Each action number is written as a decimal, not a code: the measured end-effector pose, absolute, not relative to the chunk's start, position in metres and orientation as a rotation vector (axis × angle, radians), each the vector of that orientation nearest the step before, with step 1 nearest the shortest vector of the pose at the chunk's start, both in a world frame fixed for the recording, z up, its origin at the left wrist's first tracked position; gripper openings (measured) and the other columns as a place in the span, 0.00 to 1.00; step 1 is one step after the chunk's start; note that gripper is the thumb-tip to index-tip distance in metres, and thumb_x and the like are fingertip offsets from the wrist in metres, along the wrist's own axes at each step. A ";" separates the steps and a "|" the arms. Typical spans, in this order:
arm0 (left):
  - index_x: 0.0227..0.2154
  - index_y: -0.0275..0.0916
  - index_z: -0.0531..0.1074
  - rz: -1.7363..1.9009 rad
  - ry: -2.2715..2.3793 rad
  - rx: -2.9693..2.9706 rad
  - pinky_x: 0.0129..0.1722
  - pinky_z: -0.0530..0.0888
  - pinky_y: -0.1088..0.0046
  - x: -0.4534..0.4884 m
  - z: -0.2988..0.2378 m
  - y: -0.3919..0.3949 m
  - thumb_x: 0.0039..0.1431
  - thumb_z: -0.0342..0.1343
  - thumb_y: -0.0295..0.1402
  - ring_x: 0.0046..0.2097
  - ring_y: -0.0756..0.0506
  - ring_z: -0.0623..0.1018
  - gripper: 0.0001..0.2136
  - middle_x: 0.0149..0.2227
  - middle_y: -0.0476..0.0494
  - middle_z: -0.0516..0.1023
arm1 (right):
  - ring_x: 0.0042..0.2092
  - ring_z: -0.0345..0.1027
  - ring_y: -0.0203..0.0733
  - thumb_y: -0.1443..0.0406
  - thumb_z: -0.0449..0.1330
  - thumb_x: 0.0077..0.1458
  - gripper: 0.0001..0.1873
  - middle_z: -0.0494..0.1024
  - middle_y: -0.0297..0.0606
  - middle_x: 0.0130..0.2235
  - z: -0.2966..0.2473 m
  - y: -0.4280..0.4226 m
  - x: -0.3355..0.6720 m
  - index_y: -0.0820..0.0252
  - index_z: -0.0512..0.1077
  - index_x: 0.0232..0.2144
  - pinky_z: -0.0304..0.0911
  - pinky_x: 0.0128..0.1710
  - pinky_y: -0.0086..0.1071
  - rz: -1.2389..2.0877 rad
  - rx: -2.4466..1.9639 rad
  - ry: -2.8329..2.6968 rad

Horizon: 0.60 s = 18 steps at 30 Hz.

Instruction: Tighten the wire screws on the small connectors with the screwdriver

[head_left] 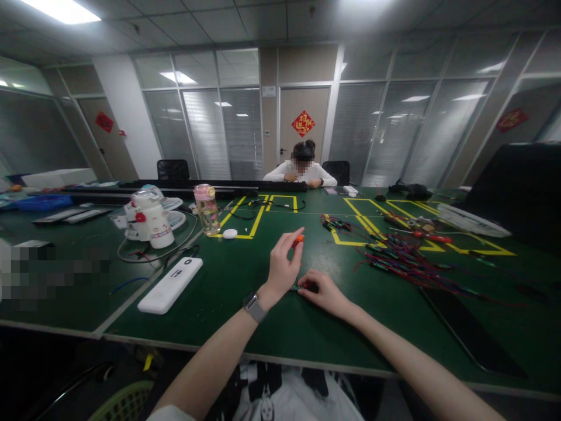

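My left hand [284, 257], with a watch on its wrist, is raised just above the table, its fingers closed around a small orange tool [298, 240]. Most of that tool is hidden by the fingers, so its kind does not show. Low on the table my right hand [322, 290] pinches the end of a small green circuit board [295, 288]. The board lies under my left hand, which partly covers it. To the right of my hands is a tangled pile of similar slim boards with red and dark wires [405, 263].
A white power bank [172, 285], a white bottle [155, 219], a pink-lidded cup [207, 209] and a small white case [230, 234] stand at left. Yellow tape outlines [346, 242] mark the green table [245, 316]. A dark flat panel [471, 330] lies right. A person [302, 166] sits opposite.
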<state>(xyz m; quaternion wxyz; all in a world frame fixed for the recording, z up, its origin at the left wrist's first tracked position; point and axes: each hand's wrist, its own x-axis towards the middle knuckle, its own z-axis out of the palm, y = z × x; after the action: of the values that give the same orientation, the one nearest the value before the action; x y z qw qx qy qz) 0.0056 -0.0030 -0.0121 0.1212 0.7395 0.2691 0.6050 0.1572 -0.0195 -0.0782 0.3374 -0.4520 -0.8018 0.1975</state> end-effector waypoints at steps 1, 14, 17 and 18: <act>0.50 0.40 0.69 1.785 0.802 2.168 0.45 0.70 0.71 0.006 -0.012 -0.003 0.64 0.49 0.29 0.43 0.47 0.73 0.13 0.42 0.43 0.73 | 0.33 0.67 0.40 0.70 0.62 0.50 0.04 0.73 0.37 0.31 -0.078 -0.019 0.157 0.62 0.76 0.31 0.63 0.36 0.33 0.516 -1.177 -2.086; 0.54 0.41 0.66 1.718 0.776 2.169 0.44 0.70 0.70 0.006 -0.012 -0.004 0.66 0.45 0.29 0.44 0.48 0.74 0.15 0.43 0.42 0.74 | 0.34 0.67 0.40 0.69 0.62 0.50 0.04 0.73 0.37 0.31 -0.081 -0.018 0.158 0.61 0.76 0.32 0.63 0.36 0.33 0.520 -1.155 -2.083; 0.50 0.40 0.69 1.767 0.820 2.182 0.42 0.70 0.71 0.006 -0.012 -0.004 0.64 0.50 0.30 0.41 0.48 0.73 0.13 0.40 0.44 0.73 | 0.34 0.67 0.40 0.69 0.62 0.50 0.04 0.73 0.37 0.31 -0.082 -0.017 0.158 0.61 0.76 0.31 0.63 0.36 0.33 0.510 -1.155 -2.087; 0.49 0.40 0.70 1.781 0.836 2.188 0.41 0.70 0.72 0.006 -0.012 -0.004 0.63 0.51 0.31 0.40 0.48 0.73 0.12 0.39 0.45 0.73 | 0.34 0.67 0.40 0.69 0.62 0.50 0.04 0.73 0.37 0.31 -0.082 -0.017 0.158 0.61 0.76 0.31 0.63 0.36 0.33 0.505 -1.154 -2.087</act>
<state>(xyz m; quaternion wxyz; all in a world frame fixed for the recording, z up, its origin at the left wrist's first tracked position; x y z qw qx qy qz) 0.0059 -0.0037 -0.0115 0.0995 0.7400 0.2827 0.6022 0.1582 -0.0169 -0.0818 0.3446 -0.4445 -0.8036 0.1945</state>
